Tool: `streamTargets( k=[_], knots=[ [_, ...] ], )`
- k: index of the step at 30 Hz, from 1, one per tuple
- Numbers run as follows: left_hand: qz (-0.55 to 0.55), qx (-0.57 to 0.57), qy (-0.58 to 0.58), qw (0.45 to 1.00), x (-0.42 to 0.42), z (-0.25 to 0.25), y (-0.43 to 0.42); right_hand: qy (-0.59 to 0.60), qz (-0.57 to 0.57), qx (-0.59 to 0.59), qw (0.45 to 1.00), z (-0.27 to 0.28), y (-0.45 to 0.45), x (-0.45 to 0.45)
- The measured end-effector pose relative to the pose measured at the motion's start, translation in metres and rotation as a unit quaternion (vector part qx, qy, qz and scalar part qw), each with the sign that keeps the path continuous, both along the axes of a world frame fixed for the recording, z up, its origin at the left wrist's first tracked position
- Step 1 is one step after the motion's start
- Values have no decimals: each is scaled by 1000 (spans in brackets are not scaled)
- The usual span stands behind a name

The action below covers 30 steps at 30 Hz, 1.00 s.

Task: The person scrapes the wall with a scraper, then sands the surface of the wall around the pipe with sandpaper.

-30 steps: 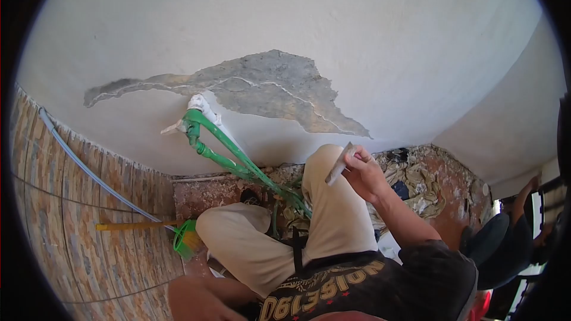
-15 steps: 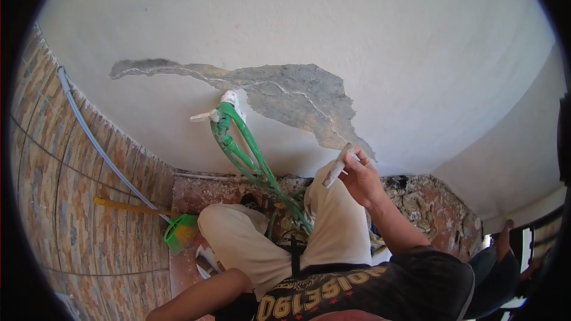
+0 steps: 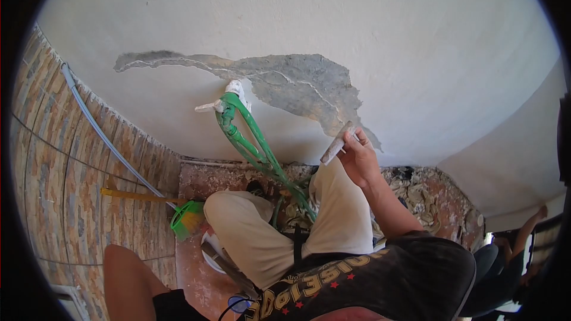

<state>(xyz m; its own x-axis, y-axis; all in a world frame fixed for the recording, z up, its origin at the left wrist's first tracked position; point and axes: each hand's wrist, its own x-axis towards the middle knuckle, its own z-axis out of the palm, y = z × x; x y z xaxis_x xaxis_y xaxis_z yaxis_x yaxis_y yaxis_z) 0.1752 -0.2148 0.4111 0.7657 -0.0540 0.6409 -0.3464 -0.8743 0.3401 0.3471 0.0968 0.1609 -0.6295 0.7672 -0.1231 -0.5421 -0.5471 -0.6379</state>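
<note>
My right hand point(image 3: 358, 157) grips a flat, putty-smeared scraper point(image 3: 336, 142), held in front of the wall near the lower right end of a bare grey patch point(image 3: 297, 83). A thin pale line runs along that patch. Below the patch, green hoses point(image 3: 250, 134) hang from a white-smeared tap point(image 3: 233, 90). Only my left arm point(image 3: 128, 279) shows, bent at the lower left; the hand itself is out of view. Beside my knee, a white bucket point(image 3: 212, 261) holds a long flat tool point(image 3: 229, 264).
A green broom point(image 3: 188, 219) with a yellow handle leans at the tiled wall point(image 3: 89, 202), near a grey-blue pipe point(image 3: 107, 139). A crumpled cloth point(image 3: 425, 202) lies on the dirty floor at right. Another person point(image 3: 502, 267) is at the far right.
The view has shifted. My right hand with the scraper has risen slightly against the wall. My left arm has swung out to the left, and more of the bucket shows.
</note>
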Motion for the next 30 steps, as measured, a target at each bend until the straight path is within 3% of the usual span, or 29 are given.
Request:
streamTargets(
  k=[5, 12, 14, 16, 18, 19, 20, 23, 24, 26, 28, 30],
  knots=[
    [-10, -30, 23, 999, -1, 24, 10, 93, 67, -48, 992, -14, -10, -18],
    [15, -19, 53, 998, 9, 33, 13, 117, 109, -138, 978, -19, -36, -31],
    [52, -39, 101, 993, -40, -12, 18, 106, 59, -120, 985, -10, -41, -26],
    [40, -140, 127, 981, -65, -66, 55, 82, 2, -66, 994, -11, -38, -23],
    [53, -204, 96, 973, -78, -129, 104, 40, -55, -7, 998, -9, -22, -18],
    [153, -390, -22, 908, -74, -168, 107, -34, -115, 105, 987, -11, -13, -16],
    [74, -496, 47, 864, -84, -203, 148, -106, -173, 215, 955, -10, -7, -15],
    [183, -716, 8, 673, -75, -339, 187, -148, -332, 359, 860, 20, 8, -28],
    [173, -712, 15, 680, -63, -347, 194, -151, -343, 363, 853, 22, 19, -35],
    [365, -540, 245, 718, -28, -364, 195, -183, -424, 487, 742, 14, 33, -43],
    [398, -491, 313, 708, -9, -381, 197, -214, -437, 585, 649, 17, 41, -69],
    [438, -432, 373, 695, -3, -394, 200, -218, -429, 646, 592, 14, 43, -99]
  ],
)
